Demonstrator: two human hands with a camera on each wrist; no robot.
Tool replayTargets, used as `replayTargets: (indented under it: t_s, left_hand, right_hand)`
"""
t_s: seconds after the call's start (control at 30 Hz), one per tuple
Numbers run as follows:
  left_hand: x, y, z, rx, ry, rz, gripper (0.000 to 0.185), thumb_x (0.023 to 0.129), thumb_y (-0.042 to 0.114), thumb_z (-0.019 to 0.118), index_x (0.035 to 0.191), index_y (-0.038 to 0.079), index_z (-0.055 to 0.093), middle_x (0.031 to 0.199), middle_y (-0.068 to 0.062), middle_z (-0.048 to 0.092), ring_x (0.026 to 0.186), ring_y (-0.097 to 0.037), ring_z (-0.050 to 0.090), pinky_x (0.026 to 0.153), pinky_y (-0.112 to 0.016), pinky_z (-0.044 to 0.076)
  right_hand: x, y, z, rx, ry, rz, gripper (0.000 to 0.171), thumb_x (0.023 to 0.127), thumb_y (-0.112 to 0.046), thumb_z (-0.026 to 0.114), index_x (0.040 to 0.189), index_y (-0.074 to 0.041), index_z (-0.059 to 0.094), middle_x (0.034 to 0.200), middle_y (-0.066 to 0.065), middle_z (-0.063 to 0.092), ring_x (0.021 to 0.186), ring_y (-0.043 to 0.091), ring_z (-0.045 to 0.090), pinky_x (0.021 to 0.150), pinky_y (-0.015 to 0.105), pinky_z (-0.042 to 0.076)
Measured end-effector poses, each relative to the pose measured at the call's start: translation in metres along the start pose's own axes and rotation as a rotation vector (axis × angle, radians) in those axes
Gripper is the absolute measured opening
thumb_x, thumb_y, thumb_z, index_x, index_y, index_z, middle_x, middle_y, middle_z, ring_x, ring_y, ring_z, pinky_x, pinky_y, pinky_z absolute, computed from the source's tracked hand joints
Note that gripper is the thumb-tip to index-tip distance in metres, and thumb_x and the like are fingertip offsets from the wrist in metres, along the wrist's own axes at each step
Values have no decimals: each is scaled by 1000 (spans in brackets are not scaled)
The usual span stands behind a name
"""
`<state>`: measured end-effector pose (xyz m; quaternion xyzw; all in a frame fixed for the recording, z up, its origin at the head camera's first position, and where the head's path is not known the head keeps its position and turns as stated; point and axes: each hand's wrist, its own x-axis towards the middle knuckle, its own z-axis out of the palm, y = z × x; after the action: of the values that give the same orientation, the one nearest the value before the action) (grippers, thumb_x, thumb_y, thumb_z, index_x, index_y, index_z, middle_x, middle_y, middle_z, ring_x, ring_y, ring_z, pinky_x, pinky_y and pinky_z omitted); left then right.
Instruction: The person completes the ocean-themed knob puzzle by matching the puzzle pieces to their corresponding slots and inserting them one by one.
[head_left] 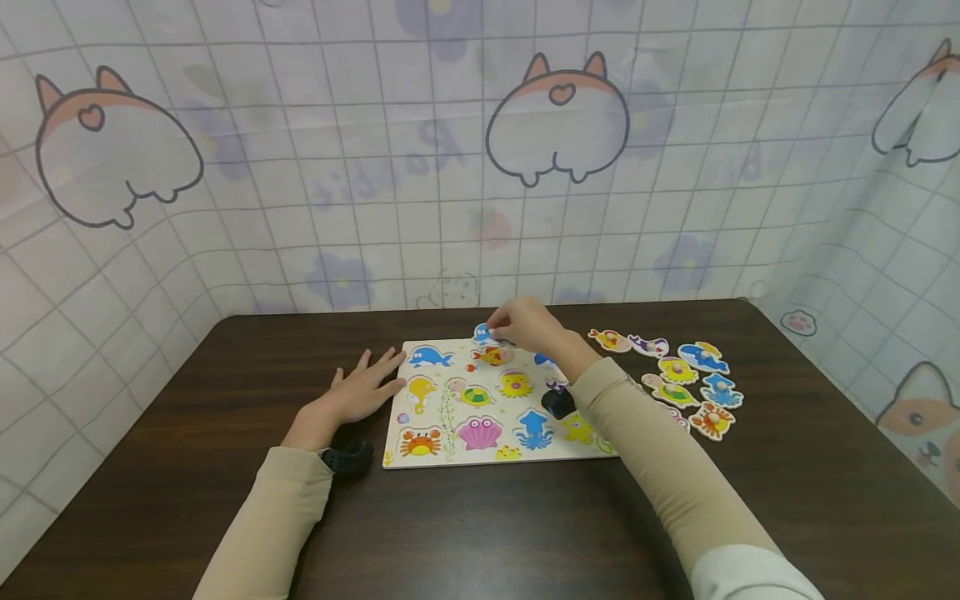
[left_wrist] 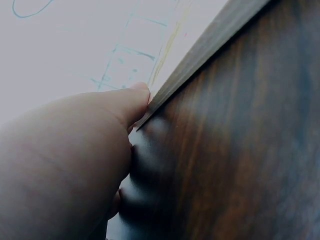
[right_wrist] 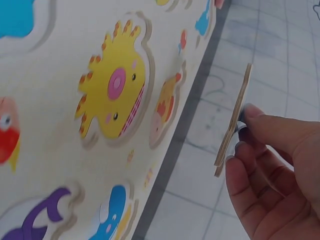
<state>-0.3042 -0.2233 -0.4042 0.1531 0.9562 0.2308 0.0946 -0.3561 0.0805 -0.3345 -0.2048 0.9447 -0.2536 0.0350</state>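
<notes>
A wooden puzzle board (head_left: 438, 423) with printed sea animals lies on the dark table. My left hand (head_left: 363, 390) rests on the table with fingers spread, touching the board's left edge; in the left wrist view the thumb meets the board's side. Over the board's far edge, my right hand (head_left: 527, 323) pinches a blue sea-animal puzzle piece (head_left: 482, 335). Seen edge-on in the right wrist view, the thin wooden piece (right_wrist: 233, 122) is off the board, held from its back side. My right forearm hides part of the board's right side.
Right of the board lie several loose puzzle pieces, among them a crab piece (head_left: 712, 421), a blue octopus piece (head_left: 722, 391), a turtle piece (head_left: 670, 390) and a purple-and-white piece (head_left: 649, 346). A patterned cloth (head_left: 360, 167) hangs behind the table (head_left: 480, 533).
</notes>
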Motion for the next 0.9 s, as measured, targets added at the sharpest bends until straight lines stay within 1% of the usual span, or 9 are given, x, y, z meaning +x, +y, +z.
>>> replayTargets:
  t_s: [0.2,0.5,0.77,0.9]
  left_hand:
    - [1,-1,1,8,3,-11,66,110,45,42,166,15,21,170,-15,11,154,-46,-5,111,-77,-9]
    - [1,-1,1,5,2,-15,66,110,45,43,166,15,22,170,-15,11,154,-46,-4,110,-77,-8]
    - [0,1,-2,1,-12,-21,66,110,45,42,166,15,21,170,-15,11,154,-47,-5,110,-77,-8]
    - [0,2,-2,-2,-12,-6,66,111,44,42,166,15,21,170,-16,11,153,-47,-5,110,-78,-8]
  right_hand:
    - [10,-10,12,-5,-4,-18,22,102,-15,66,119,-5,77,117,8,72,106,23,64,96,37,53]
    - [23,-25,31,18,-33,12,22,102,-16,67,119,-8,77,117,6,72,107,22,64,97,38,52]
    - [30,-36,43,57,-42,-14,21,102,-15,67,119,-7,77,114,7,73,97,19,65,88,34,54]
    - [32,-40,46,39,-46,-6,22,102,-17,67,120,-8,77,116,6,73,99,19,65,88,34,54]
